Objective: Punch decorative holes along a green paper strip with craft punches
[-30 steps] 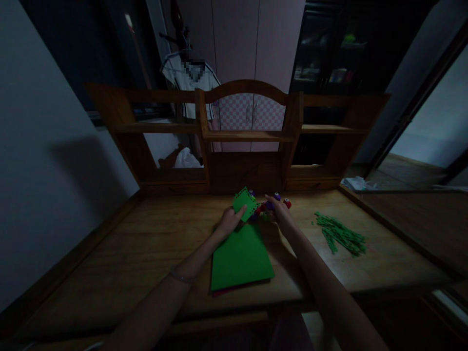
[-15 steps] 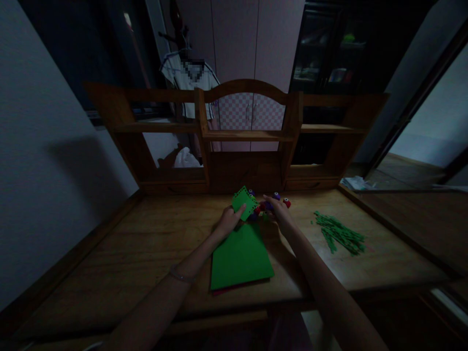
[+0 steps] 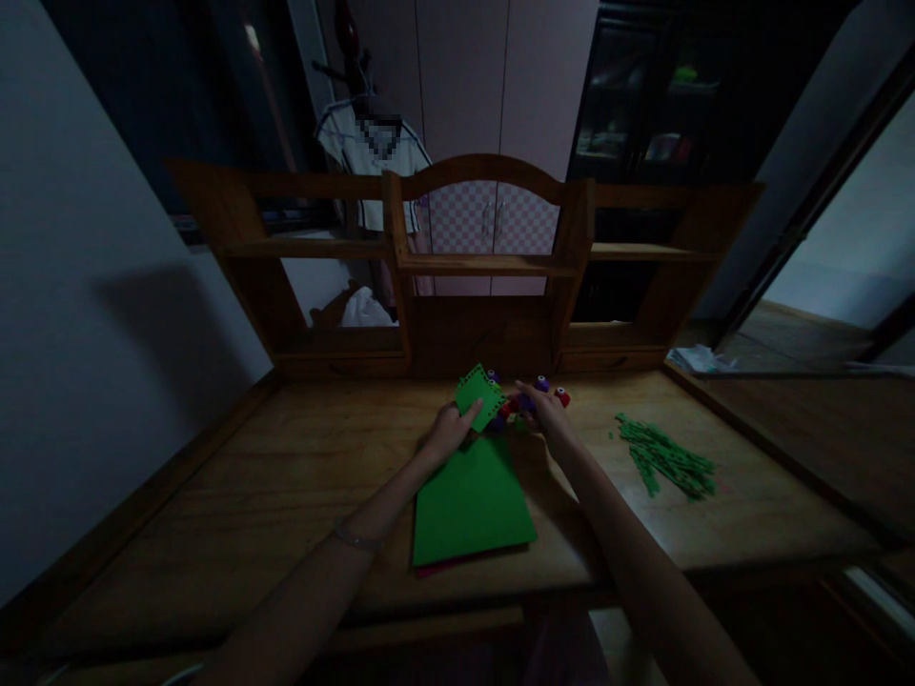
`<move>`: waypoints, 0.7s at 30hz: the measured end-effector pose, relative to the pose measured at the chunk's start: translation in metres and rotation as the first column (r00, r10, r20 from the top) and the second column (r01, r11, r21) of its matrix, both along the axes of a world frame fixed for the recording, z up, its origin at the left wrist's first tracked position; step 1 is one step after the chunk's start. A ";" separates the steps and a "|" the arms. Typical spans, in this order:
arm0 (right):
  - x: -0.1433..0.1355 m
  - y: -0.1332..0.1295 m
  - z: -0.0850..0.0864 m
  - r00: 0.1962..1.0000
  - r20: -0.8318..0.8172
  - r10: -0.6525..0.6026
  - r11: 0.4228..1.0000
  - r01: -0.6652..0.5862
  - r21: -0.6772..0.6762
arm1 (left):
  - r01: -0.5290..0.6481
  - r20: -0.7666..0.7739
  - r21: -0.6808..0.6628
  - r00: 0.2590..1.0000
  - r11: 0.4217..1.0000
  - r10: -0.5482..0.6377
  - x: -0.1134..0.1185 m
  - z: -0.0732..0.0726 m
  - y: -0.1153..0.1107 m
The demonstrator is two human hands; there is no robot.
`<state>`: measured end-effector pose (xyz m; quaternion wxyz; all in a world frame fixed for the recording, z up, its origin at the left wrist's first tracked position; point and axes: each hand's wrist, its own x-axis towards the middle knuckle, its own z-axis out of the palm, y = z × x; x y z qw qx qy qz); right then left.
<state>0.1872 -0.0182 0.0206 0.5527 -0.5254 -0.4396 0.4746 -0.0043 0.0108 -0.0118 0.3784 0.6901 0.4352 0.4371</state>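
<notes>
My left hand point(image 3: 449, 427) is closed, pinching a small green sheet of paper point(image 3: 477, 393) between thumb and fingers. Rows of small cut-outs run along the sheet's edges. My right hand point(image 3: 549, 412) is closed around a small red-and-purple object point(image 3: 525, 402), mostly covered by the fingers; its kind is not clear in the dim light. That object is close to the right corner of the sheet; I cannot tell whether they touch. Around it are several small coloured pieces with round white spots, among them a purple one point(image 3: 541, 383) and a red one point(image 3: 562, 396).
A stack of green sheets point(image 3: 472, 510), with red showing underneath, lies below my hands. Thin green strips point(image 3: 664, 455) are heaped to the right on the wooden desk point(image 3: 307, 467). A wooden shelf unit point(image 3: 486, 265) stands along the desk's back edge.
Both hands, the green sheet and the small object are in nearly the same place. The whole view has shifted very slightly.
</notes>
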 end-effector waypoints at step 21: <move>-0.001 0.004 -0.004 1.000 0.021 0.004 1.000 -0.004 0.011 | 0.008 0.016 -0.035 1.000 0.999 -0.008 0.000 -0.001 0.000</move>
